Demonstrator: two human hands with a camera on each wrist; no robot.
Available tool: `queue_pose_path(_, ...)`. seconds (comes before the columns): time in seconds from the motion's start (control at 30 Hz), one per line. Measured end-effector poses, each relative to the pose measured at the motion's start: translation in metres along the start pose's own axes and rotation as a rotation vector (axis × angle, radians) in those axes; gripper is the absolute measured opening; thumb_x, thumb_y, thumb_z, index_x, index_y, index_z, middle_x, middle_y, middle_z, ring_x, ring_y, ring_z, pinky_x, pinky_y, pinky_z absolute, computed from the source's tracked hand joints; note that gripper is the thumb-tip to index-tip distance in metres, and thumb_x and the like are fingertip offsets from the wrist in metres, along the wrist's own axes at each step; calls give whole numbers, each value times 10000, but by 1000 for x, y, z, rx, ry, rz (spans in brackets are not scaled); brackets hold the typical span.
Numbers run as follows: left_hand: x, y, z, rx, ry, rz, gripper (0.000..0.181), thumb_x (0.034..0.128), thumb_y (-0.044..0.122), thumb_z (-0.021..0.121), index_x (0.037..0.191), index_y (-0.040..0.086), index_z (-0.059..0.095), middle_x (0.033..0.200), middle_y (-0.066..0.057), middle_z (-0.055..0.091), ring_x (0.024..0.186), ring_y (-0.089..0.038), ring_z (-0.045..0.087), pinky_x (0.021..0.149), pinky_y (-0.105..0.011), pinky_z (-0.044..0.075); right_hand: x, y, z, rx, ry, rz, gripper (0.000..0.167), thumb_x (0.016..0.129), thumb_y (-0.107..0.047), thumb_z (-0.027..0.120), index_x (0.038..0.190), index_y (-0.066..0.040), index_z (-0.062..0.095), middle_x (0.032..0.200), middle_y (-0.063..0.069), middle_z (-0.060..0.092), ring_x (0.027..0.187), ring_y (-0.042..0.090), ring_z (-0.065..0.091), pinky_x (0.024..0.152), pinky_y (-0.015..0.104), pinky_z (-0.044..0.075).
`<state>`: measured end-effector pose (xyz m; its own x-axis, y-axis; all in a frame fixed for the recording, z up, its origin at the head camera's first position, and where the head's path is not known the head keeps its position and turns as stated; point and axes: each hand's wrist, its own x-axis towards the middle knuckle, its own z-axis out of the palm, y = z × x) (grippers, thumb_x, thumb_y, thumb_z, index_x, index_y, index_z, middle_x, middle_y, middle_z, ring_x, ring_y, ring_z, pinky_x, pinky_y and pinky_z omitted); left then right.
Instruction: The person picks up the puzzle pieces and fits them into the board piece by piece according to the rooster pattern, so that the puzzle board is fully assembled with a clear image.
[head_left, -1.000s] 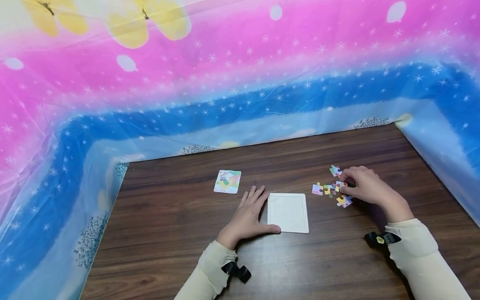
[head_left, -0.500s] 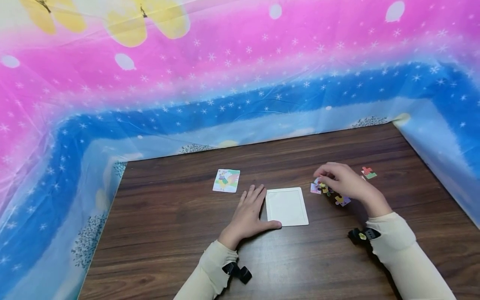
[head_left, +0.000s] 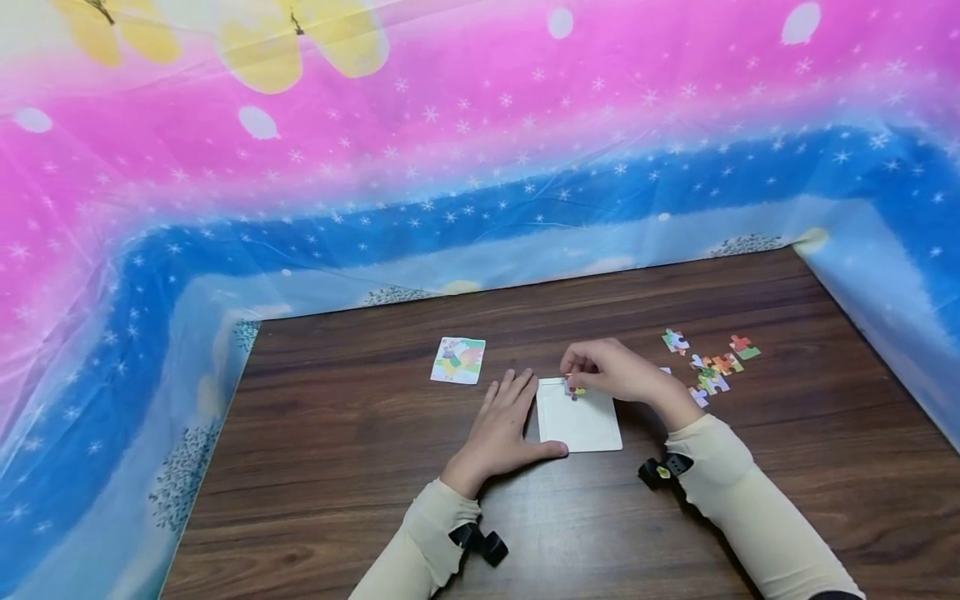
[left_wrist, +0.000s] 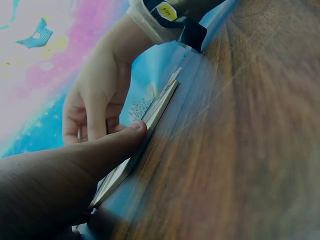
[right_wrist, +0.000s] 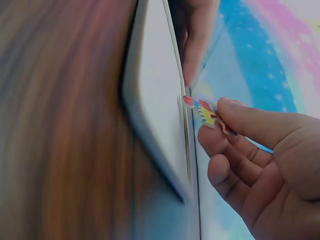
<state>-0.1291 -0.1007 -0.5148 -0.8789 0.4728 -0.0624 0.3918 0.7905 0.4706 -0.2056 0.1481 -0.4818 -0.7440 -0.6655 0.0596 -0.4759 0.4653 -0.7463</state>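
Note:
A square white puzzle tray (head_left: 585, 427) with a raised rim lies in front of me on the table. My left hand (head_left: 504, 433) rests at its left side, fingers stretched along the edge and the thumb on the near rim. Over the tray's far part, my right hand (head_left: 618, 373) pinches a jigsaw piece (right_wrist: 204, 111) between thumb and fingers. Red, yellow and white show on that piece, which is tilted above the tray in the right wrist view. To the tray's right several loose jigsaw pieces (head_left: 712, 375) lie in a loose cluster, partly hidden by the right hand.
A small square picture card (head_left: 457, 360) lies beyond my left hand. The dark wooden table (head_left: 315, 467) ends at a pink and blue cloth backdrop (head_left: 480, 200) along its far and side edges. Black straps with small cameras (head_left: 480, 543) sit on both wrists.
My right hand has moved left from the loose pieces to above the tray, carrying a jigsaw piece. More of the cluster is uncovered. The left hand keeps its place at the tray.

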Motion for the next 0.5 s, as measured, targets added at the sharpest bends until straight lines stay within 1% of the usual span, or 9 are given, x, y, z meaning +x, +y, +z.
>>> queue_pose_path(0.13,0,1,0,-5,0,1,1141,876,736,714,1691,93,241,1750,-85,214,1630,-295,69,1317,-478,55,8,-4,8,-12,-4,-19,49,982,-49,751,1009,-84,730,844,-82,690,752,83,626,681,289,534)
queue_pose_path(0.27,0,1,0,0,-1,1,1149,872,738,717,1693,95,235,1750,-81,214,1630,-294,67,1317,-470,50,13,-7,14,-42,11,-28,52,970,-55,767,972,-98,739,834,-90,688,749,68,605,690,288,521)
queue_pose_path(0.5,-1,0,-2,-15,-8,4,1147,877,720,726,1698,104,214,1751,-84,206,1630,-294,54,1317,-474,44,22,-5,23,-109,18,-63,71,968,-50,770,999,-108,742,877,-75,686,737,59,563,691,299,497)
